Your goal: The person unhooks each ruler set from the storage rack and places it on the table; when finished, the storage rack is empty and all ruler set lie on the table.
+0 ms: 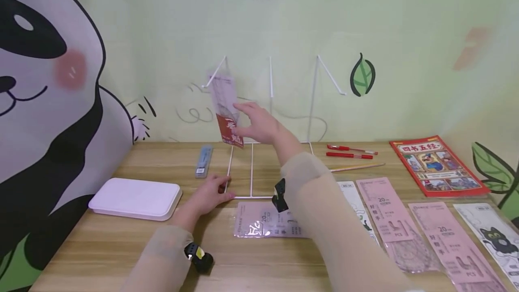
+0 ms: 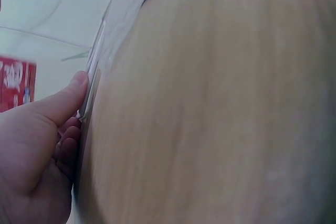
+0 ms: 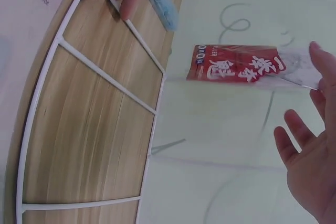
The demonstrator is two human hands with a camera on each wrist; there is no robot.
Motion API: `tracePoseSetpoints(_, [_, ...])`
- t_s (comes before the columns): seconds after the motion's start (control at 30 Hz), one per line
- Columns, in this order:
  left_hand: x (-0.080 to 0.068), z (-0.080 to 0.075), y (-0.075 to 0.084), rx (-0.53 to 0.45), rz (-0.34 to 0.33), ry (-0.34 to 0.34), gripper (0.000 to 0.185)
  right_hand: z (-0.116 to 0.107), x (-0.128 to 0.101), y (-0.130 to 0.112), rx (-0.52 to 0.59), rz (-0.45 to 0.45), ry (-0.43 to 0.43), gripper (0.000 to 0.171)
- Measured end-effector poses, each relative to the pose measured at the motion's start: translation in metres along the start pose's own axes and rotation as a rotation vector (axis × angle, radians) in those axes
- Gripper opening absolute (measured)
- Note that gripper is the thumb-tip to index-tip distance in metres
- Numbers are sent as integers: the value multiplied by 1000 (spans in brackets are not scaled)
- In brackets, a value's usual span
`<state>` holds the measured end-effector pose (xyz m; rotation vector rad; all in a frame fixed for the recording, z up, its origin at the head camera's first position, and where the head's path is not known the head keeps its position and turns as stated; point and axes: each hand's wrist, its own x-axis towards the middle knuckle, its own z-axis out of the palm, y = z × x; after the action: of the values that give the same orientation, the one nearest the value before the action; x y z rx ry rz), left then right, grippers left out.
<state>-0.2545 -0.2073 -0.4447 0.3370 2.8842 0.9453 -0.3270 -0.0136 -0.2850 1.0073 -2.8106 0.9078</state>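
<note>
A white wire display rack (image 1: 252, 170) stands on the table, with three prongs rising at its back. My left hand (image 1: 211, 195) grips its front left corner, thumb (image 2: 73, 95) on top of the wire and fingertips curled below. From the left prong hangs a clear packet with a red lower label (image 1: 230, 130) reading "RULER" in the right wrist view. Beside that packet is my right hand (image 1: 261, 123), its thumb and fingers spread around the packet's edge. Whether they touch it is hard to tell. The middle and right prongs (image 1: 331, 75) carry nothing.
In front of the rack lies a pink ruler packet (image 1: 267, 220); more pink packets (image 1: 391, 220) and white cat-print packets (image 1: 496, 233) lie at right. A white case (image 1: 135, 198), a blue box (image 1: 203, 161), red pens (image 1: 349, 155), a pencil (image 1: 358, 167) and a book (image 1: 439, 166) surround it.
</note>
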Motion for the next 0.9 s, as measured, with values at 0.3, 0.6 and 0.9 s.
tracePoseSetpoints(0.3, [-2, -3, -2, -9, 10, 11, 58, -5, -7, 7, 247, -16, 148, 64])
tracePoseSetpoints(0.6, [2, 0, 2, -10, 18, 5, 57, -7, -10, 5, 302, 103, 304, 59])
tracePoseSetpoints(0.9, [2, 1, 2, -25, 42, 2, 56, -5, -10, -5, 163, 215, 456, 60])
